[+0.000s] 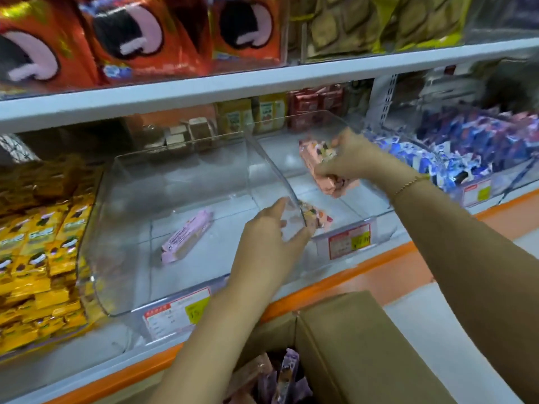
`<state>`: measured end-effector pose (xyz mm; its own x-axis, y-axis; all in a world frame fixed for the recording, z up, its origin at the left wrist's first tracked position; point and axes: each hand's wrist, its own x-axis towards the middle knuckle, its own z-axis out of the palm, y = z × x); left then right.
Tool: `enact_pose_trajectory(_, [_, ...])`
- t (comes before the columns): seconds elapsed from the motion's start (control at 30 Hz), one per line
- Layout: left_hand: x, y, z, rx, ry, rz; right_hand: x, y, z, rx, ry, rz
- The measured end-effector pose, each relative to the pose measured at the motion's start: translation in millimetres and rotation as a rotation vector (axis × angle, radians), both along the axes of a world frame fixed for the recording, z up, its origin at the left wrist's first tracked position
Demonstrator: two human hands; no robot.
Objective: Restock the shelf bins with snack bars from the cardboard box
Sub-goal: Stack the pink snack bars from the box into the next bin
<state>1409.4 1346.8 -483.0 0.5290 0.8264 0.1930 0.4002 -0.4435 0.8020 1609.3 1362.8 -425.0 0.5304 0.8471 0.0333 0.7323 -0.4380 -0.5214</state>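
As I face the shelf, whose white board crosses the frame from the left edge to the upper right, two clear bins sit side by side in the middle. The left bin, the bigger in the picture, holds only a single pink bar, lying flat on its floor well left of my left hand. The right bin has one loose bar near its front left corner, just beyond my left fingertips. The cardboard box stands open at the bottom centre, below both arms, with purple-wrapped bars on end inside. Yellow packs fill the lower left, and blue-and-white packs fill the bin at the right.

My left hand, centre frame, grips the left bin by the front edge of its right wall, thumb on one side and fingers on the other. My right hand, up and right of it, is closed around a bundle of pink bars, held above the right bin's floor.
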Motion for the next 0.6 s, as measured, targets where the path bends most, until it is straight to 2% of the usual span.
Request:
enact_pose_trajectory(0.1, [0,2,-2,-0.106,-0.089,0.041,12,28,-11,-0.224,-0.188,0.095])
enact_pose_trajectory(0.23, [2,4,-4,-0.202,-0.139,0.084,22,50,-30,-0.383,-0.188,0.153])
enact_pose_trajectory(0.4, [3,1,-7,-0.199,-0.142,0.110,27,65,-44,-0.368,-0.213,0.231])
enact_pose_trajectory(0.6, [4,-2,-4,-0.188,-0.164,0.122,14,97,-57,-0.263,-0.076,0.256])
